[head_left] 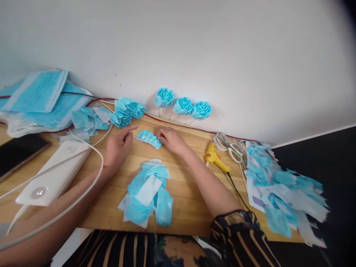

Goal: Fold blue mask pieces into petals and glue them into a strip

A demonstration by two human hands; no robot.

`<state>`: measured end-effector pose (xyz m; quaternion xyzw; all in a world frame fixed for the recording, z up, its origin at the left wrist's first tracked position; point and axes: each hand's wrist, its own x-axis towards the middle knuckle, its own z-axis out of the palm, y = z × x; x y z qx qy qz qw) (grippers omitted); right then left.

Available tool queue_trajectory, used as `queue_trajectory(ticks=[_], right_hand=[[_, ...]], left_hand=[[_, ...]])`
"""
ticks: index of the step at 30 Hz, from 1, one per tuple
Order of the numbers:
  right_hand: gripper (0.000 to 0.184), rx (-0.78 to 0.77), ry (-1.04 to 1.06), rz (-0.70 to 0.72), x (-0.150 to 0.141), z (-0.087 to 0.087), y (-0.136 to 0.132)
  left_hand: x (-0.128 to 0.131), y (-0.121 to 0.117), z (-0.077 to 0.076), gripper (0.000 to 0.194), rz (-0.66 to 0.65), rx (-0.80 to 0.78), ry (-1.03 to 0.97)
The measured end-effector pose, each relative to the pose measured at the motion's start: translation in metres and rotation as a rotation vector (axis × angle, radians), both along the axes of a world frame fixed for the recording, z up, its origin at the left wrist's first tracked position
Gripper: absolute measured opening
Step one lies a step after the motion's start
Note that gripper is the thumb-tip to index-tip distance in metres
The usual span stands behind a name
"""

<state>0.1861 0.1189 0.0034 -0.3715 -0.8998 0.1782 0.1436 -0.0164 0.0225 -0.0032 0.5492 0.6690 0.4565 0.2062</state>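
Observation:
A short, curved row of overlapping blue petals (149,138), cut from mask fabric, lies on the wooden table between my hands. To its left, my left hand (119,145) holds nothing, index finger stretched out and thumb apart. My right hand (171,140) has its fingertips pinched at the row's right end. Nearer my body is a loose pile of blue and white fabric pieces (148,193). Three blue fabric roses (183,106) on sticks lean against the wall behind, and more blue roses (127,111) lie bunched to their left.
Blue face masks (36,92) are stacked at the back left. A white power bank (52,174) with a looping cable and a dark phone (19,154) lie at left. On the right are a yellow glue gun (217,157), scissors (236,152) and a heap of fabric scraps (280,189) overhanging the edge.

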Motion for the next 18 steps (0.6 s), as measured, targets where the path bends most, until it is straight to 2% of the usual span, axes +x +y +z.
queue_trajectory(ticks=[3, 7, 11, 14, 18], right_hand=[[0.011, 0.022, 0.030, -0.029, 0.007, 0.014, 0.001], [0.010, 0.064, 0.033, -0.074, 0.017, 0.042, 0.002], [0.009, 0.024, 0.152, -0.086, 0.019, 0.062, 0.000], [0.010, -0.020, 0.219, -0.084, 0.011, 0.058, -0.004], [0.015, -0.062, 0.106, -0.069, 0.000, 0.030, -0.006]], left_hand=[[-0.001, 0.002, -0.002, 0.043, -0.008, -0.006, -0.058], [-0.004, 0.005, -0.007, 0.043, -0.020, 0.004, -0.139], [-0.009, 0.008, -0.009, 0.042, -0.007, 0.027, -0.176], [-0.012, 0.009, -0.010, 0.041, 0.039, 0.043, -0.168], [-0.013, 0.010, -0.013, 0.043, 0.072, 0.062, -0.196]])
